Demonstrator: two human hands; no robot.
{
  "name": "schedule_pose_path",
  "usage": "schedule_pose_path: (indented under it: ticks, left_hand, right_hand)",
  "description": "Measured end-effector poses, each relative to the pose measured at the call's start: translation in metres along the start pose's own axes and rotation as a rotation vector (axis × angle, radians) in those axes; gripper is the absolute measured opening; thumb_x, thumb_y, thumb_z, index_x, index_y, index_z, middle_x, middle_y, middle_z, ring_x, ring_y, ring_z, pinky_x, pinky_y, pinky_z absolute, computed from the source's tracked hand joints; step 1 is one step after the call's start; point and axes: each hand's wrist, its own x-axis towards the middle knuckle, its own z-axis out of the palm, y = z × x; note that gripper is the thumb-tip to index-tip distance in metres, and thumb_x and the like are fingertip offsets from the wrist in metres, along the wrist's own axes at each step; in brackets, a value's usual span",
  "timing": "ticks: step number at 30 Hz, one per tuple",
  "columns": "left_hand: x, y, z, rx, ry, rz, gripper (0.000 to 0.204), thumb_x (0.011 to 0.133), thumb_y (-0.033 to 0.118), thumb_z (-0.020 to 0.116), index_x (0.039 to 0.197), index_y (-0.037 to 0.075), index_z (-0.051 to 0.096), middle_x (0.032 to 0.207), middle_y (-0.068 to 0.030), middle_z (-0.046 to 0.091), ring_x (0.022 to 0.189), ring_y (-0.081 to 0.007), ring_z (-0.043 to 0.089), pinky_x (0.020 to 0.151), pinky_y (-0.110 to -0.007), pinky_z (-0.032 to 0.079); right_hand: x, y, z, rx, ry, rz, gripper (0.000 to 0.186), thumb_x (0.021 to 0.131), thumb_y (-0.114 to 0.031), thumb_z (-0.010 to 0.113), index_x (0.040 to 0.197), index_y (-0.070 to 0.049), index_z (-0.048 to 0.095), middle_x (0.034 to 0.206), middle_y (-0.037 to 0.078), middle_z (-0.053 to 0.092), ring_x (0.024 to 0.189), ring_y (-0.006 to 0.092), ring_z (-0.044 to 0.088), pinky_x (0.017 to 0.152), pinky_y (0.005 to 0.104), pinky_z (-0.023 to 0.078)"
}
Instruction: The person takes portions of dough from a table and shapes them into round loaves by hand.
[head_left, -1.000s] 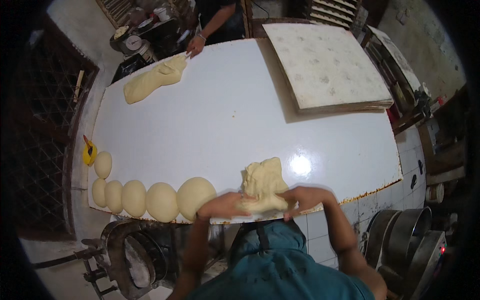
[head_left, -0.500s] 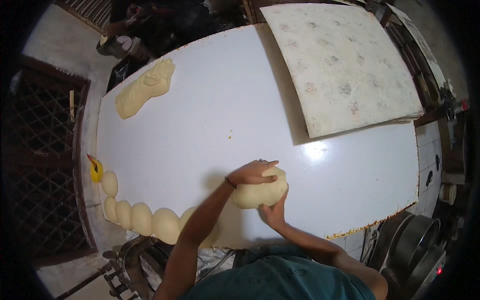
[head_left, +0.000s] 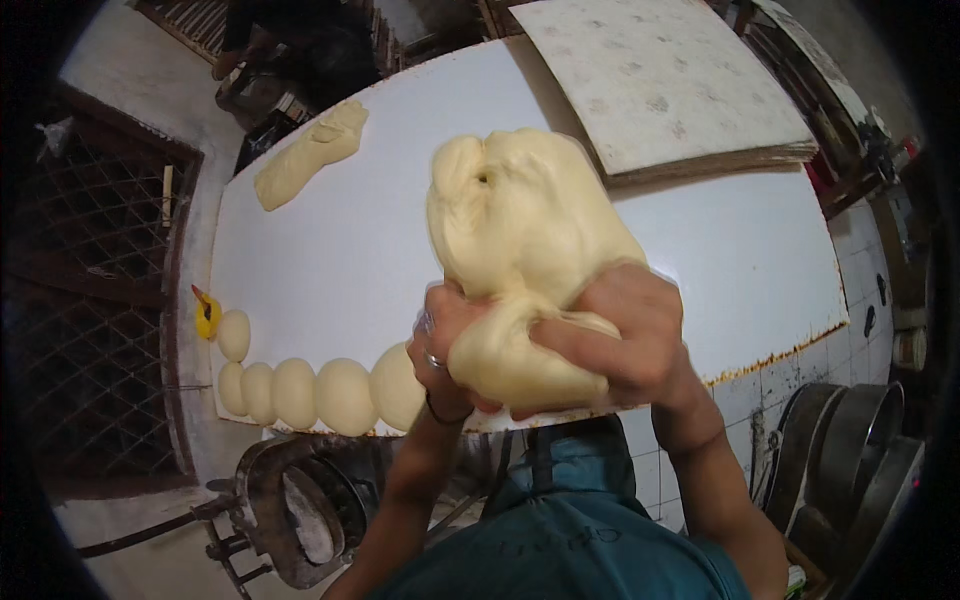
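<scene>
A large, smooth, pale-yellow lump of dough [head_left: 530,210] is lifted toward me, above the near part of the white table [head_left: 390,230]. My left hand [head_left: 445,335], with a ring and a wristband, is closed around its left side. On the other side my right hand [head_left: 635,335] squeezes the dough, thumb pressed into it. Between the hands the dough narrows, with a smaller bulge hanging on my side and the bigger mass beyond. Several round dough balls [head_left: 345,397] sit in a row along the table's near left edge. The fingers beneath the dough are mostly hidden.
A long dough piece [head_left: 312,155] lies at the far left. A yellow tool [head_left: 206,314] rests by the left edge. Stacked boards [head_left: 665,85] cover the far right. Metal pans [head_left: 850,440] stand right of the table; a machine [head_left: 300,510] is below left. A person [head_left: 300,45] is behind.
Both hands have raised the dough off the table toward me. It was one compact lump; now it is squeezed into two bulges. The view has shifted slightly.
</scene>
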Motion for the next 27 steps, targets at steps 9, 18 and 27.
schedule_pose_path:
  ticks: [9,18,27]
  left_hand:
    - [-0.2,-0.047,0.057,0.096,-0.211,-0.526,0.038,0.081,0.034,0.066,0.09,-0.002,0.062,0.073,-0.0161,0.062,0.068,-0.0335,0.059,0.064,-0.039,0.046]
    - [-0.046,-0.108,0.068,0.586,-0.375,-0.478,0.087,0.08,0.047,0.059,0.144,0.01,0.015,0.147,-0.023,0.007,0.133,-0.0455,0.01,0.096,-0.068,0.016]
    - [0.112,-0.163,0.141,0.467,-0.814,-0.192,0.075,0.086,0.056,0.046,0.141,0.009,0.028,0.149,-0.0212,0.007,0.137,-0.0407,0.002,0.104,-0.061,0.007]
  right_hand:
    - [-0.206,-0.095,0.063,0.111,-0.437,0.985,0.05,0.065,-0.042,0.077,0.095,-0.003,0.066,0.072,0.012,0.061,0.066,0.0271,0.059,0.059,0.0349,0.046]
    - [-0.15,0.009,0.118,-0.05,-0.46,0.981,0.083,0.077,-0.05,0.061,0.139,-0.007,0.026,0.135,0.025,0.024,0.13,0.0449,0.017,0.104,0.0606,0.012]
    - [-0.172,0.058,0.122,-0.111,-0.41,1.302,0.075,0.085,-0.029,0.05,0.14,0.006,0.013,0.147,0.026,0.005,0.134,0.0457,0.006,0.107,0.0556,0.003]
